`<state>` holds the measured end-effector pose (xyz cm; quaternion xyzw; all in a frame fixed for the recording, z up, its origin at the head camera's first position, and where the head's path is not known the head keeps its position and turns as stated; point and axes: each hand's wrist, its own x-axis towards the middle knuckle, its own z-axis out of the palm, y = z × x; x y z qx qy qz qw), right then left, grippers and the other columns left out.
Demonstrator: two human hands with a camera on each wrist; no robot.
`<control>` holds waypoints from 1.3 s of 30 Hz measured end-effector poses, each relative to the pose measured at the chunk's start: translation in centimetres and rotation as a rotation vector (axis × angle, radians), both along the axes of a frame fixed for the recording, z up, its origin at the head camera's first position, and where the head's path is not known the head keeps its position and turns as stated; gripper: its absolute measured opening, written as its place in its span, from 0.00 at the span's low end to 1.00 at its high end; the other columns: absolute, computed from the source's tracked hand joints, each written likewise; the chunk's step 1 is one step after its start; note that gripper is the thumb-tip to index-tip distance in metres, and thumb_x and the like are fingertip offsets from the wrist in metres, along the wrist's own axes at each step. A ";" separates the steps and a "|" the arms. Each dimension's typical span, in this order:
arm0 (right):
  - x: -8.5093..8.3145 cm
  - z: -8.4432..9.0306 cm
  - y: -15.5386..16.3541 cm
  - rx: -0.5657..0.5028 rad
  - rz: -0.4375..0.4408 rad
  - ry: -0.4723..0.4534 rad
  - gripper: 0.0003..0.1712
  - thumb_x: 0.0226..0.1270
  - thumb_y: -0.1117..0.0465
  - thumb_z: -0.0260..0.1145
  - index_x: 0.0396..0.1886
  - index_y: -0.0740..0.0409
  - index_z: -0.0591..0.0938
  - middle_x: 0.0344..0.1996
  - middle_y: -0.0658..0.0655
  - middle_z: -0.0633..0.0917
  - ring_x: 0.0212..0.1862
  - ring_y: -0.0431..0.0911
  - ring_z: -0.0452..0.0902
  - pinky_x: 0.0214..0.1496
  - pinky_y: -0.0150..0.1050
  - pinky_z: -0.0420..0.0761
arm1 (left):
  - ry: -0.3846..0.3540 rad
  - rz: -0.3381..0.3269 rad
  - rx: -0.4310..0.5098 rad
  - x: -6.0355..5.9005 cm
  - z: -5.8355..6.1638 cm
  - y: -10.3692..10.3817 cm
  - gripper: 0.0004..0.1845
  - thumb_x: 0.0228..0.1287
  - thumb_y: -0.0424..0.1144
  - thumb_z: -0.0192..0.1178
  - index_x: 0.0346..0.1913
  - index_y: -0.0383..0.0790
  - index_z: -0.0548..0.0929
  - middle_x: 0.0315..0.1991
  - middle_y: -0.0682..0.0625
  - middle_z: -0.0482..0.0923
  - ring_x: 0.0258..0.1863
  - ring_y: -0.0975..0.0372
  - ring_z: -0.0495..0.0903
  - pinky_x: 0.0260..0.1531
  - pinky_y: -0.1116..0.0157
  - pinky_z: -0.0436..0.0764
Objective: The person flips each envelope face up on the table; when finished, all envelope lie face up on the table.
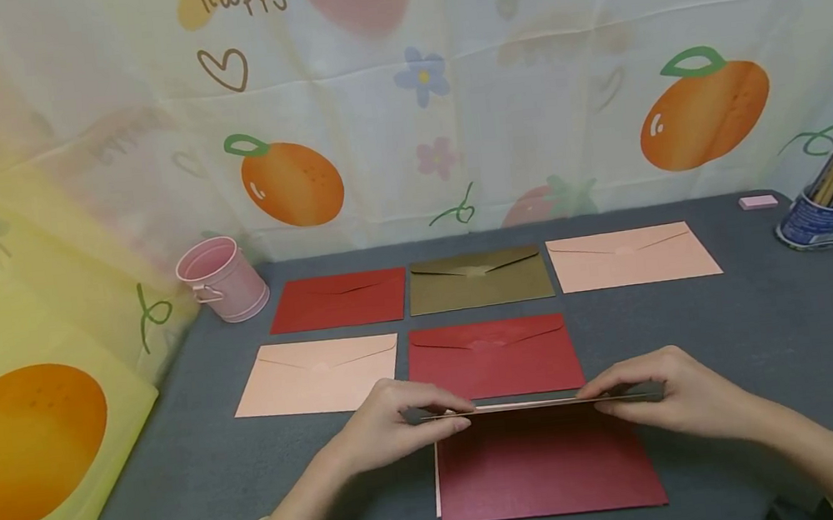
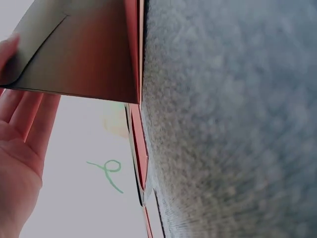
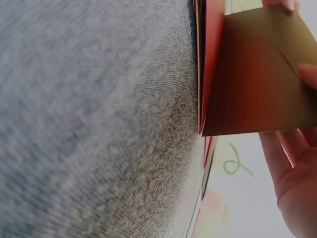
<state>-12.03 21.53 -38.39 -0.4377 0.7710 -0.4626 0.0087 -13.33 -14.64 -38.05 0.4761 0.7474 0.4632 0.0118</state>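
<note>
A dark olive envelope [image 1: 543,403] is held level and edge-on to the head camera, just above a red envelope [image 1: 549,465] lying flat on the grey table [image 1: 769,326] at the near edge. The left hand [image 1: 387,426] pinches its left end and the right hand [image 1: 670,394] its right end, thumb under and fingers over, probably to keep it square to the stack below. A pale sheet seems to lie under the red one, though little shows. Beyond lie five more envelopes in two rows, a pink bucket [image 1: 222,279] and a pencil cup [image 1: 832,195].
</note>
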 end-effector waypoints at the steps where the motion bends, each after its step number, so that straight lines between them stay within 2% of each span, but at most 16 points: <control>1: -0.1 0.0 0.0 -0.008 -0.020 0.000 0.20 0.58 0.74 0.70 0.49 0.52 0.86 0.42 0.50 0.88 0.42 0.43 0.85 0.40 0.31 0.82 | 0.007 0.009 0.016 -0.1 0.0 0.0 0.09 0.62 0.32 0.66 0.45 0.40 0.87 0.39 0.53 0.87 0.38 0.71 0.83 0.36 0.69 0.82; 4: -0.1 0.1 0.2 -0.023 -0.085 -0.004 0.21 0.57 0.76 0.69 0.47 0.51 0.87 0.41 0.48 0.88 0.40 0.41 0.85 0.37 0.30 0.82 | 0.013 0.043 0.047 -0.3 0.0 0.1 0.10 0.62 0.29 0.66 0.46 0.38 0.87 0.39 0.50 0.87 0.36 0.68 0.85 0.36 0.68 0.83; 11: 0.0 0.6 0.4 -0.001 -0.217 -0.012 0.17 0.59 0.73 0.70 0.43 0.49 0.87 0.36 0.48 0.89 0.37 0.37 0.83 0.35 0.29 0.79 | -0.068 0.127 0.066 -0.1 0.2 0.5 0.09 0.63 0.32 0.65 0.45 0.39 0.88 0.39 0.52 0.87 0.35 0.65 0.86 0.35 0.65 0.84; 17: 0.1 0.4 0.8 0.005 -0.214 -0.063 0.16 0.60 0.72 0.69 0.42 0.49 0.87 0.35 0.48 0.88 0.36 0.37 0.83 0.34 0.31 0.80 | -0.100 0.111 0.077 -0.1 0.0 0.5 0.08 0.63 0.30 0.65 0.45 0.36 0.87 0.37 0.50 0.87 0.29 0.58 0.86 0.37 0.64 0.84; 23: -0.1 0.1 1.5 0.036 -0.194 -0.094 0.12 0.61 0.69 0.70 0.41 0.49 0.86 0.35 0.47 0.88 0.36 0.39 0.83 0.34 0.30 0.79 | -0.095 0.160 0.033 -0.2 -0.3 0.3 0.07 0.61 0.32 0.67 0.43 0.39 0.88 0.33 0.53 0.87 0.31 0.66 0.85 0.36 0.65 0.83; 27: -0.2 -0.1 2.2 0.094 -0.241 -0.142 0.10 0.62 0.66 0.70 0.42 0.50 0.86 0.35 0.46 0.88 0.35 0.38 0.83 0.32 0.31 0.80 | -0.129 0.204 0.019 -0.5 -0.4 0.5 0.06 0.60 0.33 0.68 0.41 0.42 0.88 0.32 0.55 0.86 0.31 0.67 0.83 0.34 0.65 0.83; 30: -0.4 -0.1 2.8 0.116 -0.305 -0.191 0.09 0.62 0.65 0.71 0.42 0.53 0.87 0.37 0.46 0.88 0.37 0.36 0.83 0.33 0.32 0.82 | -0.216 0.243 0.025 -0.7 -0.2 1.0 0.07 0.60 0.34 0.69 0.42 0.44 0.88 0.33 0.55 0.86 0.29 0.65 0.84 0.33 0.64 0.84; 34: -1.0 -0.1 3.9 0.097 -0.380 -0.259 0.07 0.64 0.64 0.69 0.41 0.55 0.86 0.37 0.49 0.87 0.38 0.37 0.82 0.34 0.32 0.80 | -0.342 0.372 0.011 -1.2 0.1 2.4 0.12 0.58 0.39 0.71 0.45 0.48 0.87 0.34 0.55 0.86 0.31 0.63 0.84 0.35 0.64 0.84; 37: -1.6 -0.1 5.0 0.085 -0.460 -0.322 0.06 0.66 0.61 0.68 0.41 0.56 0.83 0.32 0.51 0.84 0.34 0.40 0.78 0.31 0.33 0.75 | -0.441 0.461 0.033 -1.8 0.1 3.7 0.17 0.56 0.41 0.72 0.50 0.47 0.85 0.37 0.53 0.84 0.35 0.64 0.84 0.39 0.65 0.82; 39: -2.1 -0.2 5.9 0.081 -0.509 -0.374 0.09 0.67 0.60 0.67 0.43 0.59 0.80 0.28 0.51 0.81 0.32 0.41 0.76 0.30 0.35 0.73 | -0.531 0.484 0.079 -2.3 0.1 4.7 0.20 0.57 0.39 0.71 0.53 0.44 0.83 0.40 0.51 0.83 0.37 0.63 0.84 0.40 0.64 0.81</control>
